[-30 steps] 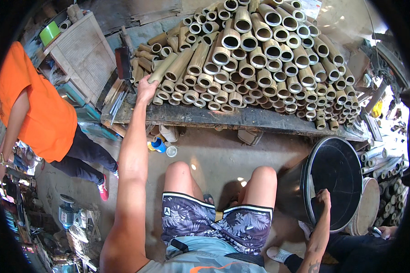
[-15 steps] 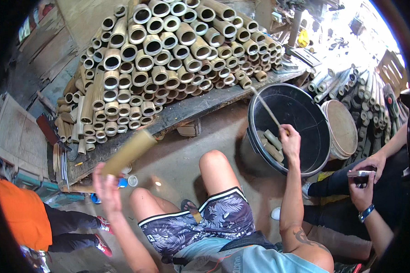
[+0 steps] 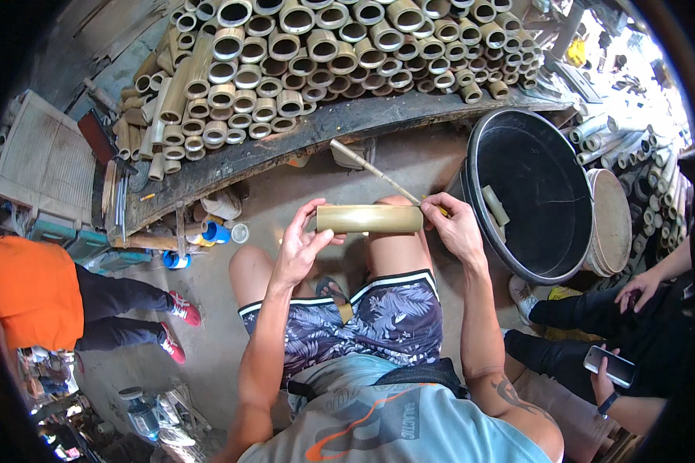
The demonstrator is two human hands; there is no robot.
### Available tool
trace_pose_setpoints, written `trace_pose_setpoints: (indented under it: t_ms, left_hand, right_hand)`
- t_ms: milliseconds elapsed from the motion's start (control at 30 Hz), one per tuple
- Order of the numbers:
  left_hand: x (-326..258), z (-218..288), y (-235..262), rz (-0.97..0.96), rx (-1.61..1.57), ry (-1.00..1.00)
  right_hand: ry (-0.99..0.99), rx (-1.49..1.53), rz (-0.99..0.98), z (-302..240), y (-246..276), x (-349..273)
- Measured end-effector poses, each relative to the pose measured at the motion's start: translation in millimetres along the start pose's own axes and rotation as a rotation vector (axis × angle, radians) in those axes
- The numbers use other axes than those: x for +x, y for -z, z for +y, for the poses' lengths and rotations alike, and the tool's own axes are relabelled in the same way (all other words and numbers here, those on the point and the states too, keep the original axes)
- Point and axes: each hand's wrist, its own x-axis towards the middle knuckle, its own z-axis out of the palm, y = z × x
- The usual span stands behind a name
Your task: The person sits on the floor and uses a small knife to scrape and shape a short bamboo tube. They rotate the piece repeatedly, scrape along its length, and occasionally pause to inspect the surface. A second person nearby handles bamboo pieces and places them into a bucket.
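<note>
the left hand [image 3: 295,247] grips a bamboo tube [image 3: 369,219] by its left end, while the right hand [image 3: 455,233], at the opposite end, pinches a thin stick [image 3: 377,174].

Bamboo tube [image 3: 369,219]: pale olive-green, smooth, glossy on top; lies crosswise, left end in left hand [image 3: 296,241], right end at right hand [image 3: 454,230]. Thin stick [image 3: 377,173]: pale, straight, in right hand, slanting far and left beyond tube.
</note>
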Motion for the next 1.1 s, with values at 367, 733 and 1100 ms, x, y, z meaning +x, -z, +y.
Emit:
trace_pose_setpoints:
  t_ms: [367,733,1100]
  left_hand:
    - [10.6,-5.9,1.6,0.066,-0.074,0.007]
    - [13.0,-5.1,2.2,0.063,-0.011,-0.012]
    - [14.9,-5.4,-6.3,0.115,-0.006,0.0]
  right_hand:
    - [0.018,-0.246,-0.176,-8.6,20.4,-11.9]
    - [0.084,-0.387,-0.2,-22.1,17.9,-2.4]
    - [0.217,-0.426,-0.256,-6.5,29.3,4.3]
